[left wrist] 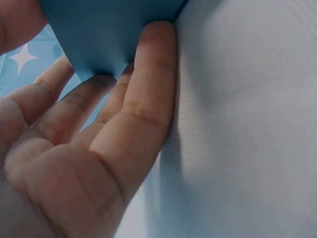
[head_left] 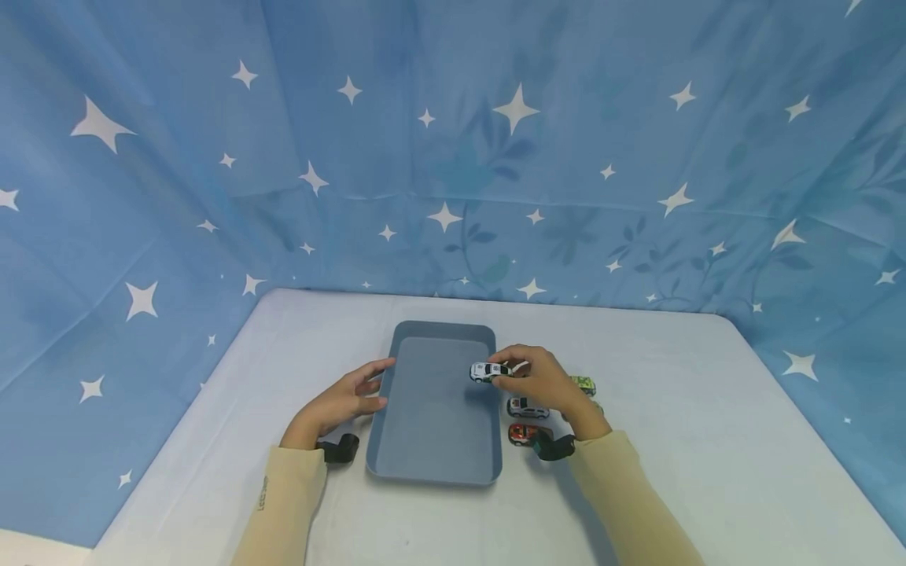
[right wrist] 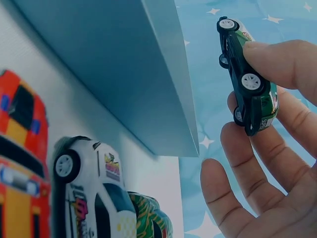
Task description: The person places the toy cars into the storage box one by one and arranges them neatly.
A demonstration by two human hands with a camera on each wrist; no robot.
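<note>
My right hand (head_left: 541, 381) pinches a white and green toy car (head_left: 488, 371) between thumb and fingers, raised over the right side of a blue-grey tray (head_left: 432, 470). In the right wrist view, the dark underside and white wheels of that toy car (right wrist: 245, 82) show above the level of the tray's wall (right wrist: 124, 74). At the tray's left side, my left hand (head_left: 347, 401) touches the outer wall with extended fingers. The left wrist view shows a fingertip (left wrist: 157, 37) pressed against that wall, close to the tablecloth.
Right of the tray stand a white toy car (head_left: 527, 408), a red-orange toy car (head_left: 529, 434) and a yellow-green toy car (head_left: 583, 384), partly behind my right hand. A white cloth (head_left: 672, 377) covers the table. A blue star-patterned curtain (head_left: 566, 157) hangs behind it.
</note>
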